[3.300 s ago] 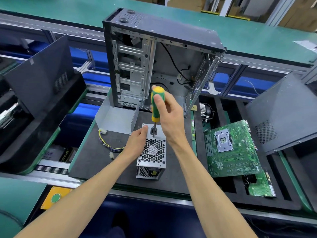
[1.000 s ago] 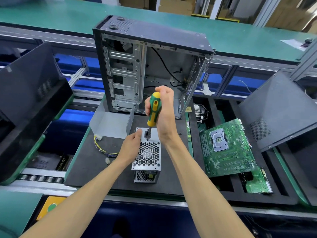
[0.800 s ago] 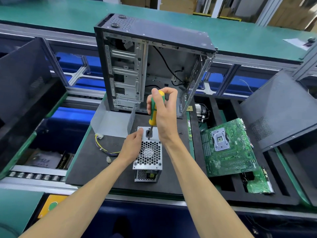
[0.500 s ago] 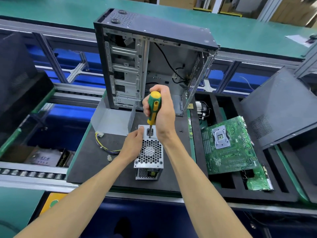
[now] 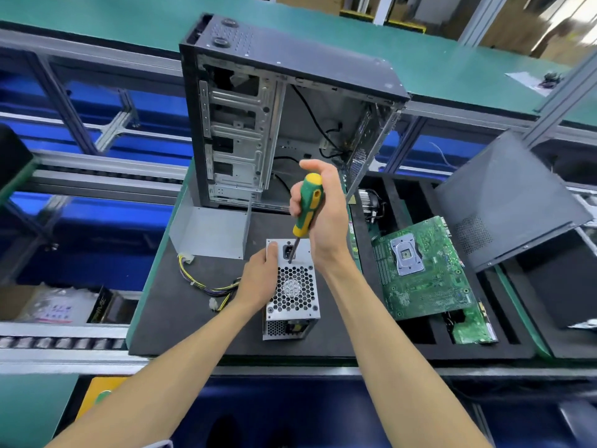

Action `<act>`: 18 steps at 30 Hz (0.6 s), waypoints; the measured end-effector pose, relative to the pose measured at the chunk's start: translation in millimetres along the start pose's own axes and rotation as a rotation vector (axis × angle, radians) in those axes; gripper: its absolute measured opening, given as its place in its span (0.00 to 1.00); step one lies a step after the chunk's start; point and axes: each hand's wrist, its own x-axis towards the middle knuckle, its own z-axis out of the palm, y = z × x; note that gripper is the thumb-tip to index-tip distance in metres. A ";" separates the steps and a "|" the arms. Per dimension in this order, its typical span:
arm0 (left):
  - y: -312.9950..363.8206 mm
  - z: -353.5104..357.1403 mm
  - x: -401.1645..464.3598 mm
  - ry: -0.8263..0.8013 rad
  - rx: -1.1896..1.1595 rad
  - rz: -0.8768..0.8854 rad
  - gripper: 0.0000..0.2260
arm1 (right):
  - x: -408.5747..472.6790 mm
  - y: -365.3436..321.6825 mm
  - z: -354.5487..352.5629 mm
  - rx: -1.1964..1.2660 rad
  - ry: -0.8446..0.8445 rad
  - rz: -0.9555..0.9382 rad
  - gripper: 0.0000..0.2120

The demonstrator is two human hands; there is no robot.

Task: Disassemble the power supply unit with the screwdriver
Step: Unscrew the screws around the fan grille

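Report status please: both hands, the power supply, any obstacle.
Right hand grips green-and-yellow screwdriver, tip on top panel. Left hand steadies silver metal power supply box. No obstacle seen.

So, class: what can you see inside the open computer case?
Inside the computer case: silver drive bays at left and loose black cables against the back panel. The right hand and screwdriver cover the lower interior.

Green conveyor belt (image 5: 452,66) on grey metal frame (image 5: 106,163) behind.
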 end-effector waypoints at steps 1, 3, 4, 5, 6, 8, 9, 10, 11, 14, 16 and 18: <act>0.0 -0.1 0.1 -0.003 -0.003 -0.002 0.24 | -1.2 0.5 1.4 -0.011 0.008 -0.005 0.13; -0.3 0.4 0.3 -0.005 -0.010 0.006 0.23 | -3.4 1.5 4.3 -0.044 0.011 -0.025 0.09; -0.9 0.9 0.7 -0.006 -0.015 0.012 0.23 | -4.6 2.0 5.7 -0.068 0.018 -0.036 0.09; -1.4 1.2 1.5 -0.009 -0.018 0.017 0.22 | -5.2 2.6 7.1 -0.093 0.030 -0.045 0.09; -1.8 1.2 2.6 -0.014 -0.020 0.023 0.22 | -5.6 3.2 8.2 -0.119 0.045 -0.055 0.10; -2.3 0.8 4.4 -0.026 -0.023 0.040 0.22 | -4.8 3.8 10.3 -0.170 0.089 -0.055 0.10; -2.0 0.6 5.1 -0.033 -0.024 0.045 0.22 | -4.2 3.3 11.1 -0.192 0.111 -0.043 0.11; -1.9 0.1 5.4 -0.041 -0.026 0.047 0.22 | -3.7 2.5 11.7 -0.194 0.118 -0.030 0.14; -2.1 -0.5 5.7 -0.047 -0.027 0.049 0.21 | -3.5 2.3 12.0 -0.166 0.110 -0.018 0.17; -2.5 -2.1 7.3 -0.062 -0.029 0.061 0.21 | -3.5 2.5 15.2 -0.024 0.093 0.002 0.21; -3.1 -2.6 8.4 -0.080 -0.030 0.065 0.21 | -5.5 3.6 16.8 -0.037 0.102 -0.013 0.17; -5.3 -2.7 9.5 -0.099 -0.040 0.060 0.22 | -8.4 7.0 16.2 -0.099 0.099 -0.036 0.14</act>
